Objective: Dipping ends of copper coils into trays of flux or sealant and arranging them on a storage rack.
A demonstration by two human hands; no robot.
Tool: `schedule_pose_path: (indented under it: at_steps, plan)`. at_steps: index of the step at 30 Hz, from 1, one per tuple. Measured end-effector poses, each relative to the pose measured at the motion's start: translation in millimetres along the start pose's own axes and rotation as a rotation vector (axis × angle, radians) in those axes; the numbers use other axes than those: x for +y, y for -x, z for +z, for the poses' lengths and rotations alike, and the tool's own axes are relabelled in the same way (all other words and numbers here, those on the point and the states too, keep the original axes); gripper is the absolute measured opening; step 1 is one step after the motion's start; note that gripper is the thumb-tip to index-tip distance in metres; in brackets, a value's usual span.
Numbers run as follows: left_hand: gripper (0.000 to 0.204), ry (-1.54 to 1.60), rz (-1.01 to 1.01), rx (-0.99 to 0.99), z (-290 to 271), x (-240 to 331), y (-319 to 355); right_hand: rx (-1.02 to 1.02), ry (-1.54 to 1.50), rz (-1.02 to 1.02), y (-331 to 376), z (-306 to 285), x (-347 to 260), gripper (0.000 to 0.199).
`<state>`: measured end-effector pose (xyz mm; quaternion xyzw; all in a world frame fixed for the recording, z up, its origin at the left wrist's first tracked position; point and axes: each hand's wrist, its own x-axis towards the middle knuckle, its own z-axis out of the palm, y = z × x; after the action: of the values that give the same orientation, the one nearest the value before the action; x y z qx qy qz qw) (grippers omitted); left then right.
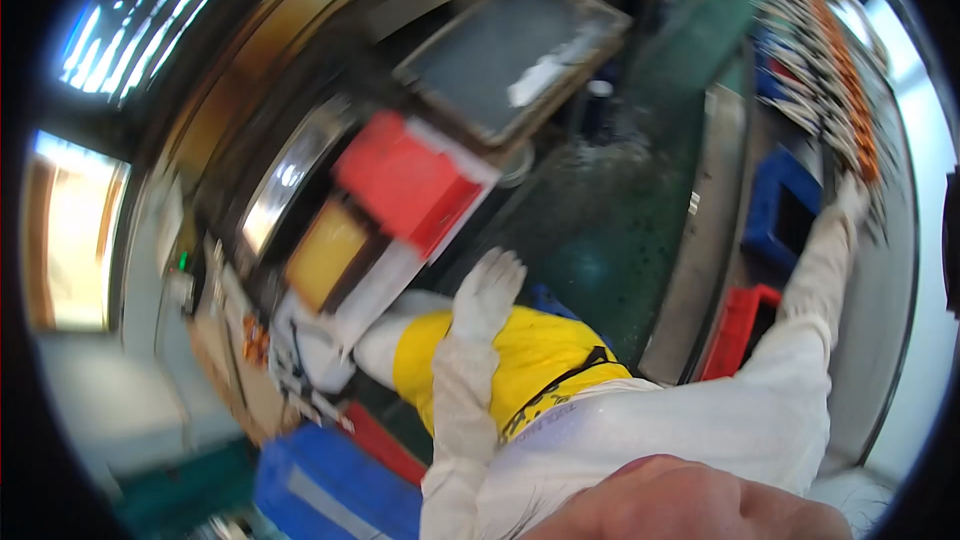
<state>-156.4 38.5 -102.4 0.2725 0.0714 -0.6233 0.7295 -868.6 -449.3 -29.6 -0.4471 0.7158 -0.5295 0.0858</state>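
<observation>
My left hand (488, 290), in a pale glove, hangs in front of my yellow apron or cloth (540, 345). Its fingers are stretched out and nothing lies in them. Far over to the right, my right hand (852, 198), also pale-gloved, reaches out to the near end of a long rack of thin pale and dark pieces (800, 50) with a band of orange parts (842, 75). The hand seems to touch or nearly touch that end. Blur and small size hide its fingers, so I cannot tell whether it grips anything.
Below my right arm are a blue bin (780, 205) and a red bin (738, 332). A red box (408, 180) and yellow block (328, 253) stand left, beyond them a grey-topped table (510, 50). A blue crate (335, 485) sits lower left. The green floor (600, 225) runs between.
</observation>
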Motion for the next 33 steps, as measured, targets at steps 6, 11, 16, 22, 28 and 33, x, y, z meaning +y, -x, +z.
schedule_pose_path:
  at_steps: [6, 11, 16, 22, 28, 33]
  plan:
    - [0.035, 0.067, -0.041, -0.135, -5, 8, 6, 0.059, 1.177, -0.571, 93, 22, -12, 0.051]
    - [0.033, -0.045, 0.194, -0.063, -11, 55, 59, 0.708, 1.382, -1.020, 176, 31, -67, 0.013]
    - [0.034, -0.190, 0.353, 0.139, -28, 107, 117, -0.657, 0.835, -0.786, 210, 91, 19, 0.035]
    - [0.036, -0.309, 0.584, 0.396, -63, 157, 185, -1.715, 0.567, -0.267, 476, 168, 63, 0.051]
    - [0.032, -0.450, 0.788, 0.700, -127, 212, 241, -1.960, 0.609, -0.429, 619, 147, -45, 0.049]
    - [0.044, -0.949, 0.985, 1.246, -187, 274, 261, -1.975, 0.695, -0.532, 611, 153, -44, 0.048]
